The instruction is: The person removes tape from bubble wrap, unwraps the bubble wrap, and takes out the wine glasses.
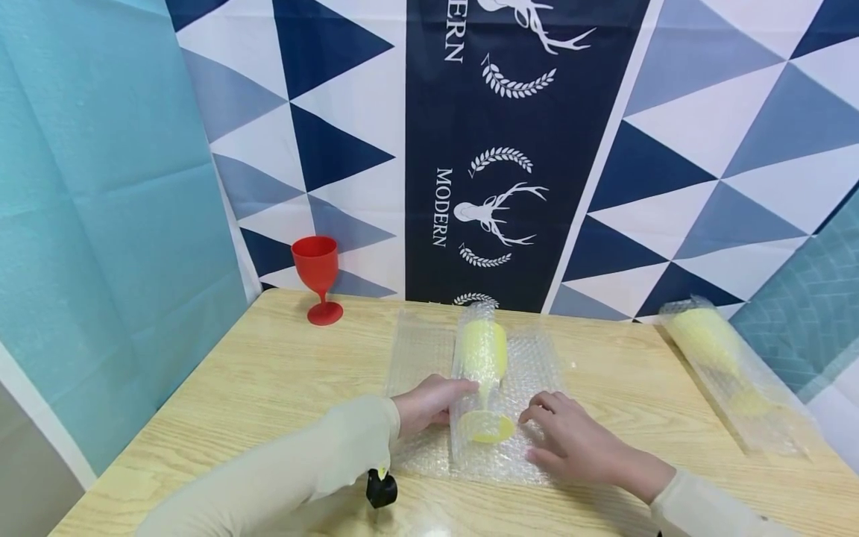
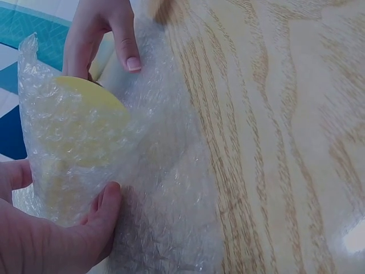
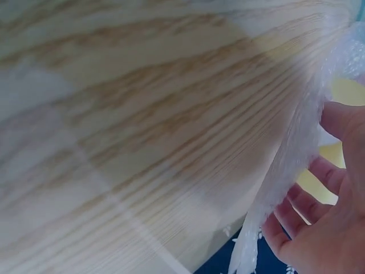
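A yellow plastic goblet (image 1: 500, 350) lies on a sheet of bubble wrap (image 1: 537, 365) with its foot toward me. The sheet's left part is folded over it. My left hand (image 1: 429, 403) grips the goblet through this folded layer, thumb on top near the stem. In the left wrist view, the goblet's round foot (image 2: 94, 94) sticks out past the wrap's edge. My right hand (image 1: 570, 440) is at the sheet's right side, fingers loosely bent beside the foot. The right wrist view shows its fingers (image 3: 293, 208) spread against the raised wrap, pinching nothing.
A red goblet (image 1: 315, 261) stands upright at the table's back left. Another yellow goblet wrapped in bubble wrap (image 1: 718, 358) lies along the right edge. Patterned cloth (image 1: 349, 149) hangs behind the wooden table (image 1: 268, 365).
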Available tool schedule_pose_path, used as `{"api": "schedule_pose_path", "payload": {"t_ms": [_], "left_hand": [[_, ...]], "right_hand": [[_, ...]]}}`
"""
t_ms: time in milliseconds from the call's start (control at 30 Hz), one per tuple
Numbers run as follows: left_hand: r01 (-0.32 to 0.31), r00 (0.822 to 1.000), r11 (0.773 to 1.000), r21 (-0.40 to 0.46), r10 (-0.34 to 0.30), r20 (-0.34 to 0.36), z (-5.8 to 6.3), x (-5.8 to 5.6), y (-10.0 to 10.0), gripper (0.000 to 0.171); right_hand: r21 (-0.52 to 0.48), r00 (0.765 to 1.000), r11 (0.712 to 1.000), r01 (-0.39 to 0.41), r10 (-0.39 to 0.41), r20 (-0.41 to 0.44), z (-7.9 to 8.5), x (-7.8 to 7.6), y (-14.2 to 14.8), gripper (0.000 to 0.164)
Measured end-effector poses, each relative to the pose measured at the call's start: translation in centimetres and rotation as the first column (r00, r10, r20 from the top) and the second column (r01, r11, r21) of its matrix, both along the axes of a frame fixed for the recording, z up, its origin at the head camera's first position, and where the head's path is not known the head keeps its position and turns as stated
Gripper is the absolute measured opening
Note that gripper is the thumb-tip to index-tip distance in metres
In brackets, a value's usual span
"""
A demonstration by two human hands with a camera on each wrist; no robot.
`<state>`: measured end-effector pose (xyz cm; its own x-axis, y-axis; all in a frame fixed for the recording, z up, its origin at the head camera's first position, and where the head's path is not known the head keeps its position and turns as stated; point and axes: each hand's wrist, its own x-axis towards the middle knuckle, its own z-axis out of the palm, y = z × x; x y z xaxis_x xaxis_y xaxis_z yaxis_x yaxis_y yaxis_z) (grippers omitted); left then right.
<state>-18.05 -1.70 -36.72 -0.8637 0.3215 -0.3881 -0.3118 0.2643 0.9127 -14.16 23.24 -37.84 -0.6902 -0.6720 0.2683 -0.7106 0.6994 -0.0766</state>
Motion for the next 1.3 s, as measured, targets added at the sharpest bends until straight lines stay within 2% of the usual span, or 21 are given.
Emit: {"api": "schedule_pose_path", "payload": {"t_ms": [200,367,467,667,767,933,1200,1300], "left_hand": [[-0.014,1.0,1.0,-0.02,0.014,-0.002,0.2,0.0,0.2,0.056],[-0.032,0.999,0.999,-0.024,0.031,-0.007,0.5,0.0,0.4,0.06],[-0.039,0.999,0.999,-0.03,0.039,-0.01,0.8,0.1,0.4,0.063],[-0.048,0.999,0.998,-0.028,0.047,-0.028,1.2,0.4,0.4,0.063],[-0.054,0.998,0.999,-0.002,0.054,-0.032,1.3,0.5,0.2,0.06],[-0.069,0.997,0.997,0.032,0.07,-0.029,1.7,0.8,-0.4,0.064],[-0.067,0.996,0.997,-0.03,0.065,-0.062,2.6,1.2,-1.3,0.063],[-0.075,0.993,0.995,-0.072,0.068,-0.097,2.9,1.2,-1.5,0.056]], "right_hand": [[-0.007,1.0,1.0,-0.006,0.006,0.011,-0.3,0.0,0.6,0.031],[-0.026,0.999,0.999,-0.038,0.038,-0.028,-0.6,-0.3,0.8,0.032],[-0.032,0.999,0.999,-0.037,0.037,-0.023,-0.7,-0.4,1.0,0.032],[-0.017,0.998,1.0,-0.017,0.018,0.052,-0.5,-0.3,1.1,0.033],[-0.009,0.996,1.0,-0.005,0.005,0.094,-0.3,-0.2,1.1,0.033],[-0.004,0.991,1.0,0.002,-0.002,0.13,-0.1,-0.1,1.1,0.033],[-0.015,0.997,1.0,-0.007,0.008,0.083,-0.3,-0.1,1.2,0.038],[-0.019,0.998,1.0,-0.014,0.015,0.068,-0.4,-0.2,1.2,0.039]]}}
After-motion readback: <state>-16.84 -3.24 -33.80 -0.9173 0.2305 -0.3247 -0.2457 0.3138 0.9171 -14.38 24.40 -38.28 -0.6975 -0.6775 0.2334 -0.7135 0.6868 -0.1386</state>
